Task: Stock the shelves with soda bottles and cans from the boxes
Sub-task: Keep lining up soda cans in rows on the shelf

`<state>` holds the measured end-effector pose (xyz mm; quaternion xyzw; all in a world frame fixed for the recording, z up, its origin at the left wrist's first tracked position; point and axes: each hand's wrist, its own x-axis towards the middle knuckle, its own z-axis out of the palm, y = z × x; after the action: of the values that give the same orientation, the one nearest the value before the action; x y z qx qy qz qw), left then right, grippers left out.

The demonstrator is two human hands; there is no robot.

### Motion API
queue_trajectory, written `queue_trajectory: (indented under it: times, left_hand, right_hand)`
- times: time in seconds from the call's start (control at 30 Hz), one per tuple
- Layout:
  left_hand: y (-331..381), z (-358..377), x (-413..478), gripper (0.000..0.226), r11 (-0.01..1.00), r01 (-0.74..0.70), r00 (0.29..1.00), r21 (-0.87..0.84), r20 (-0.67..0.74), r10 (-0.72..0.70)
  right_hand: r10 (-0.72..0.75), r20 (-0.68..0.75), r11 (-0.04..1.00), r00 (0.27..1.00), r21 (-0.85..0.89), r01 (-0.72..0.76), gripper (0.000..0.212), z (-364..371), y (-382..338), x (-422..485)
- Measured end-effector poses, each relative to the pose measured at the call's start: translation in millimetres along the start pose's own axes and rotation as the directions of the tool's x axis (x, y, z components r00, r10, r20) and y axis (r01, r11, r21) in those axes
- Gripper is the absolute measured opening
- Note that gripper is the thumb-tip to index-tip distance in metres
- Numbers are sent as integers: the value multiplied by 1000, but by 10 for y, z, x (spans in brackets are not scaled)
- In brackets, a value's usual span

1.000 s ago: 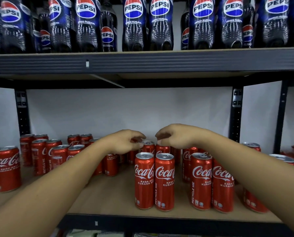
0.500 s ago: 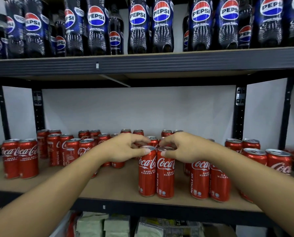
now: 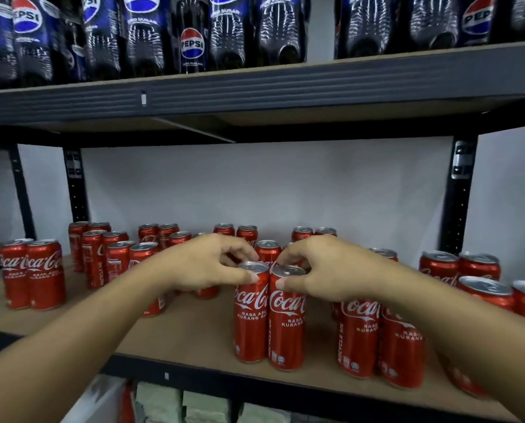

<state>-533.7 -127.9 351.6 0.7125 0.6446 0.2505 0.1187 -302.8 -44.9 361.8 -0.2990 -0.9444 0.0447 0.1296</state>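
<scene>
On the middle shelf [image 3: 194,337], the left hand [image 3: 206,264] grips the left can [image 3: 250,319] by its rim with curled fingers; the right hand [image 3: 325,270] likewise pinches the touching right can [image 3: 287,325].

Shop stockroom — metal shelving [image 3: 255,96], rows of Coca-Cola cans [image 3: 32,276], Pepsi bottles [image 3: 192,41].

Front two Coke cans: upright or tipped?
Upright on the shelf: left hand grips left can, right hand grips right can, by the tops.

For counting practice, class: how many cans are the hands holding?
2: the left hand pinches the left can at its top; the right hand pinches the right can beside it. No others seem hidden.
</scene>
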Motion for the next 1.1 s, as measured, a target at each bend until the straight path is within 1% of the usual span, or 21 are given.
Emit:
queue_trajectory:
  times: [0.1, 0.17, 0.23, 0.3, 0.37, 0.4, 0.5, 0.63, 0.73, 0.8, 0.9, 0.93, 1.0, 1.07, 1.1]
  left_hand:
    - [96, -92, 72, 38, 997, 5, 995, 82, 96, -13]
    - [108, -155, 154, 40, 996, -16, 990, 88, 144, 3]
    - [80, -194, 233, 42, 999, -17, 988, 46, 154, 10]
    - [20, -216, 342, 41, 998, -35, 990, 42, 137, 29]
    - [-16, -235, 490, 38, 994, -76, 990, 84, 124, 65]
    - [-24, -245, 582, 36, 989, -98, 990, 112, 114, 85]
    - [-44, -270, 885, 34, 972, -130, 989, 196, 89, 115]
    - [-80, -267, 1324, 36, 929, -187, 981, 320, 105, 161]
    - [-130, -196, 1741, 41, 912, -215, 974, 350, 138, 177]
    - [-186, -108, 2034, 46, 905, -227, 968, 359, 183, 171]
    - [-205, -32, 2407, 64, 887, -225, 957, 403, 262, 124]
    - [-193, -8, 2483, 70, 884, -217, 953, 415, 287, 100]
    - [-190, 27, 2614, 79, 885, -201, 945, 419, 320, 63]
    - [-221, 72, 2718, 82, 926, -146, 943, 348, 333, 24]
    - [-238, 102, 2755, 80, 948, -117, 942, 294, 336, 12]
  right_hand:
    - [1, 36, 997, 999, 80, -4, 60, -55, 83, 33]
    - [31, 25, 990, 999, 135, -34, 55, -141, 143, 80]
    - [80, 1, 984, 997, 161, -79, 47, -244, 196, 142]
    - [127, -37, 982, 991, 146, -121, 39, -330, 285, 236]
    - [183, -62, 976, 981, 132, -174, 36, -366, 384, 311]
    - [210, -69, 972, 975, 122, -200, 37, -368, 450, 357]
    - [282, -69, 959, 957, 23, -281, 45, -368, 623, 525]
    - [370, -27, 926, 929, -78, -371, 49, -314, 809, 807]
    - [442, 14, 893, 897, -95, -439, 52, -307, 920, 1012]
    - [504, 59, 861, 862, -111, -496, 54, -305, 980, 1134]
    - [595, 125, 803, 794, -137, -580, 63, -289, 1100, 1322]
    - [609, 134, 792, 782, -144, -593, 65, -283, 1133, 1361]
    - [624, 135, 782, 770, -104, -615, 66, -260, 1160, 1393]
    - [625, 141, 779, 768, -64, -623, 66, -208, 1173, 1414]
    - [623, 140, 781, 770, -58, -621, 66, -175, 1173, 1423]
